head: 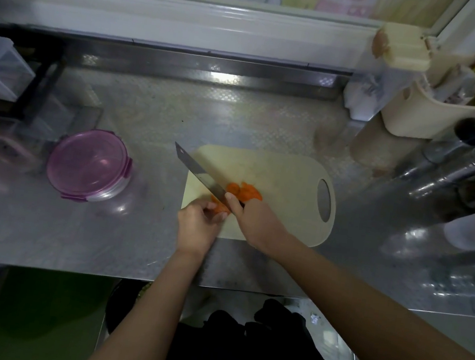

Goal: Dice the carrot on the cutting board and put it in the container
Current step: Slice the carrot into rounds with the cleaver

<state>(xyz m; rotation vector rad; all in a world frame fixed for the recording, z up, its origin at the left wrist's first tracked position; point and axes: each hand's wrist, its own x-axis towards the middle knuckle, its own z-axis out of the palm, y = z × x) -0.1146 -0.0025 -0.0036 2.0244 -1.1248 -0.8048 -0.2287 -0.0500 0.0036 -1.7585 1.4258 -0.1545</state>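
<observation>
Two hands are at work, and each is closed on something. The left hand (198, 223) has its fingers curled round the uncut carrot (220, 208) stub, which lies at its fingertips on the near edge of the board (286, 171). The right hand (254, 222) grips the knife (200, 174) by its handle, which is hidden inside the fist. From that fist the blade runs away and to the left, passing just beyond the left hand's fingertips and over the stub. I cannot tell whether the edge touches the carrot or hangs above it.

Governing relation: the stub sits between the two hands, just left of the right hand. Its long axis appears to lie crosswise to the blade, though most of it is covered by fingers.

Cut slices (243, 191) lie in a small heap just beyond the right hand's knuckles, on the blade's right side.

The container (109, 191) stands on the counter (149, 106), well to the left of the left hand, with its lid (89, 159) on. I judge the left hand the nearer to it. The lid must come off before any carrot goes in, and the pieces are slices, not yet dice.
</observation>
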